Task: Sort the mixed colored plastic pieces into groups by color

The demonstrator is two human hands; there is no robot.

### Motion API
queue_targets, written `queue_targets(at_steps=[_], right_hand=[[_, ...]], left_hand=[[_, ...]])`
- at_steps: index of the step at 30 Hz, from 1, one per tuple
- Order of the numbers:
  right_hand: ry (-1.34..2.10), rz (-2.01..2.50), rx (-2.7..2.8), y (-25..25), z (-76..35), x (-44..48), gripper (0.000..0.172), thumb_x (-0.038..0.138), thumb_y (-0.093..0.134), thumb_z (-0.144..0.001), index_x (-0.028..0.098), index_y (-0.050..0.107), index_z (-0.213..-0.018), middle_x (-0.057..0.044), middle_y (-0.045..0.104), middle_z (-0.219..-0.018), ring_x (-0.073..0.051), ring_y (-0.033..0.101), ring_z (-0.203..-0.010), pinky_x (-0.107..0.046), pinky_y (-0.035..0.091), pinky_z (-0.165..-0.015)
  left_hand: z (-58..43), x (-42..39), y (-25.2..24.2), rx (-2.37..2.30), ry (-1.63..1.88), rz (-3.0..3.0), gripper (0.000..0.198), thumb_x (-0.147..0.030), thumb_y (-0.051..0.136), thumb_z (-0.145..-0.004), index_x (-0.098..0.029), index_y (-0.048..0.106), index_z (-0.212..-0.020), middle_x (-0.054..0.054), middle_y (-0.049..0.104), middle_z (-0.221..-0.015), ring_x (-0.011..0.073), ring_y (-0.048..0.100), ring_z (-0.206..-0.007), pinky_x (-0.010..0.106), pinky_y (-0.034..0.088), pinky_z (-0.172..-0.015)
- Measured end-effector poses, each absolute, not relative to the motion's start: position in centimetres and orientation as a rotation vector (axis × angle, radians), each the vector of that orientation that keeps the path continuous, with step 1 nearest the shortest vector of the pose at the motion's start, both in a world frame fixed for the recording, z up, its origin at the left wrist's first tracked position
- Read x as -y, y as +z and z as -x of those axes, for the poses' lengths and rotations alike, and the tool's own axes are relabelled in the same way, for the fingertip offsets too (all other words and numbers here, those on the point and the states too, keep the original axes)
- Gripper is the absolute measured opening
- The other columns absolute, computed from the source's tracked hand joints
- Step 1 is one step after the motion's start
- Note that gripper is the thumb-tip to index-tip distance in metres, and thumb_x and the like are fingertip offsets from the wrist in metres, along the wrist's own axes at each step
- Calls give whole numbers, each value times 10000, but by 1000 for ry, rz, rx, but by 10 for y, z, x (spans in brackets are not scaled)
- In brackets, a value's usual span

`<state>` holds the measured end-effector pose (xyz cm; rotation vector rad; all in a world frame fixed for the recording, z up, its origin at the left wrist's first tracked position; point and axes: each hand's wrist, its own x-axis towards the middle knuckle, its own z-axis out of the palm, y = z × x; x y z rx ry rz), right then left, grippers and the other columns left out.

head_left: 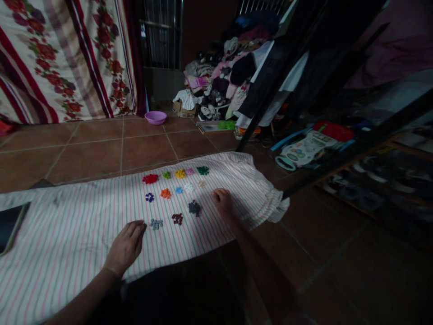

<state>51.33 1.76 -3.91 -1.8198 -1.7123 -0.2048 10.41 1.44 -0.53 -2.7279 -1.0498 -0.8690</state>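
Small coloured pieces, too small to name surely, lie sorted by colour in heaps on a striped cloth. My left hand rests at the left of the grey heap, its fingers drawn together; whatever the fingertips may hold is hidden. Right of the dark slate heap, my right hand is curled closed, and its contents cannot be seen. Between them sits a dark red heap. Farther back are red, orange, dark blue, yellow, white and dark green heaps.
A dark tablet-like device lies on the cloth at the far left. Beyond, a purple basin stands on the tiled floor. Piled clothes fill the back. Dark slanting frame bars and a toy panel are at right.
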Motion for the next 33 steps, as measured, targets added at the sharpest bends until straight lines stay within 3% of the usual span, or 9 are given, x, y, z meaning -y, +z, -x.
queue_targets(at_steps=[5,14,26,33], right_hand=[[-231,1831,1726,-27,-515,-40,303,192,431,-916,191,635,-692,-55,642,-727,-176,551,-746,-308,380,-744],[-207,1804,1676,-43,-467,-99,218,187,458,-910,187,676,-906,-98,641,-1033,-232,493,-1007,-372,362,-916],[-319,1912,1638,-61,-474,-106,250,99,410,-895,173,637,-818,-112,609,-836,-250,486,-877,-383,353,-825],[-279,1718,1615,-48,-469,-98,276,202,421,-940,190,697,-938,-93,673,-1035,-243,516,-1023,-392,386,-932]], left_hand=[[-105,-14,-4,1043,-866,2712,171,-160,458,-908,-188,592,-1009,62,656,-992,170,614,-972,314,551,-842],[-105,-14,-4,1069,-889,2707,195,-131,442,-904,-187,585,-1023,57,656,-1001,166,613,-970,319,548,-870],[-105,-15,-6,1051,-888,2703,196,-87,451,-887,-165,565,-1026,63,630,-1000,164,584,-990,304,534,-887],[-104,-16,-8,1046,-888,2705,197,-75,445,-887,-159,551,-1030,69,621,-1007,171,574,-996,321,543,-890]])
